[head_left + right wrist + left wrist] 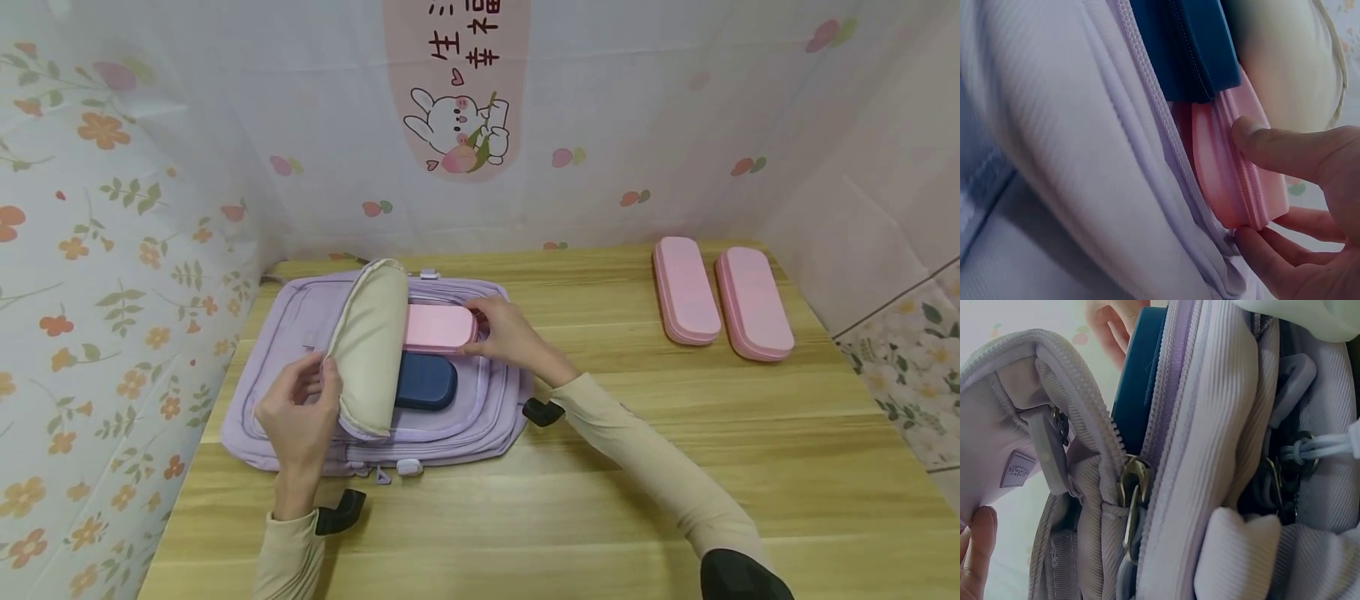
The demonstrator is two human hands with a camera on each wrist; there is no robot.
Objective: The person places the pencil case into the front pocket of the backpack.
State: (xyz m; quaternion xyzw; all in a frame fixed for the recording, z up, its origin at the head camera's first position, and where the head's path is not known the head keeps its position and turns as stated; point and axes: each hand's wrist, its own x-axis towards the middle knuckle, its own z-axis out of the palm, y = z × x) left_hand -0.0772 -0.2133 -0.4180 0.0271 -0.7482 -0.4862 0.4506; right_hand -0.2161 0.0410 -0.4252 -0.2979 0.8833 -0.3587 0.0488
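A lavender backpack point(288, 325) lies flat on the wooden table with its front pocket unzipped. My left hand point(303, 408) pinches the edge of the pocket flap point(373, 350) and folds it back, its cream lining showing. Inside the pocket, a pink zippered pencil case point(435, 326) lies beside a dark blue zippered pencil case point(429, 382); the flap hides the left ends of both. My right hand point(512, 336) grips the pink case by its right end, and in the right wrist view the thumb point(1266, 144) presses on its top face.
Two more pink pencil cases, one on the left point(686, 290) and one on the right point(754, 304), lie side by side at the table's back right. Patterned cloth point(315, 200) hangs behind the wooden table point(600, 500) and at its left.
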